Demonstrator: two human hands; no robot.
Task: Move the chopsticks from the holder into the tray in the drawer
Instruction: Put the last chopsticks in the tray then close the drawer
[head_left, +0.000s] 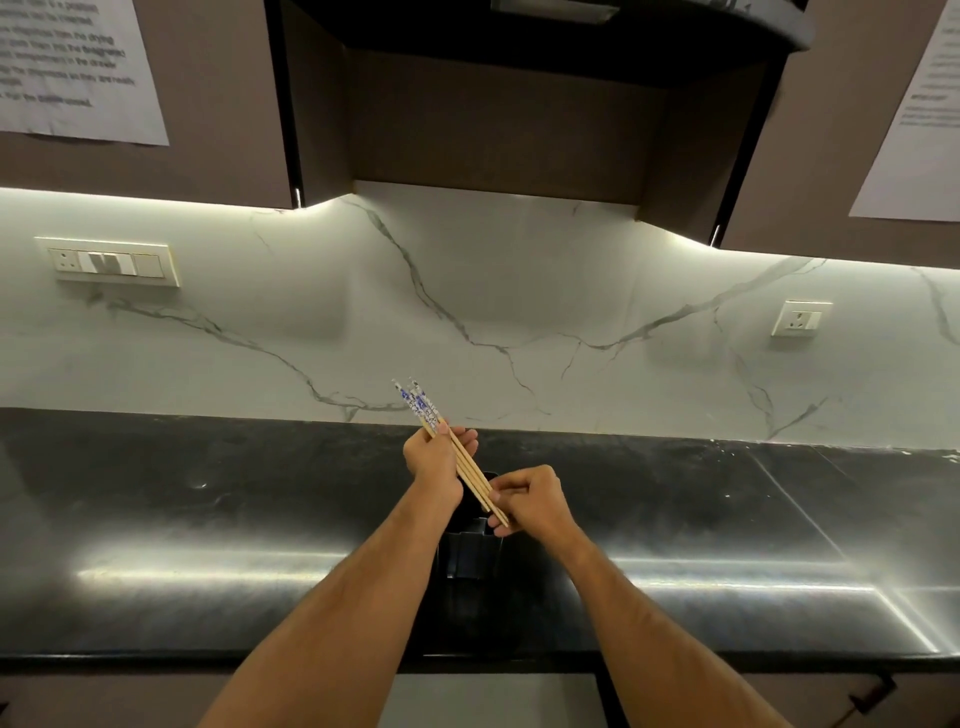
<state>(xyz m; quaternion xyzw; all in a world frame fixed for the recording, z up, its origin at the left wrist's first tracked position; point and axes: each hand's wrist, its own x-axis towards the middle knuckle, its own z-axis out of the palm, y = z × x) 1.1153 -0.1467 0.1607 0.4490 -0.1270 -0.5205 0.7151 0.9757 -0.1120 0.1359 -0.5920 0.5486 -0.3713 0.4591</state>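
Several wooden chopsticks (470, 470) with blue-and-white patterned tops are held as a bundle above the counter, tops pointing up and to the left. My left hand (436, 457) grips the bundle near its upper part. My right hand (530, 501) pinches the thin lower tips. A black holder (470, 556) stands on the counter right below both hands, partly hidden by them. The drawer and its tray are out of view.
The black counter (208, 519) runs left to right, with its front edge (156, 657) near me. Behind it rises a white marble backsplash with a switch plate (111, 261) at left and a socket (800, 318) at right. Brown cabinets with taped papers hang overhead.
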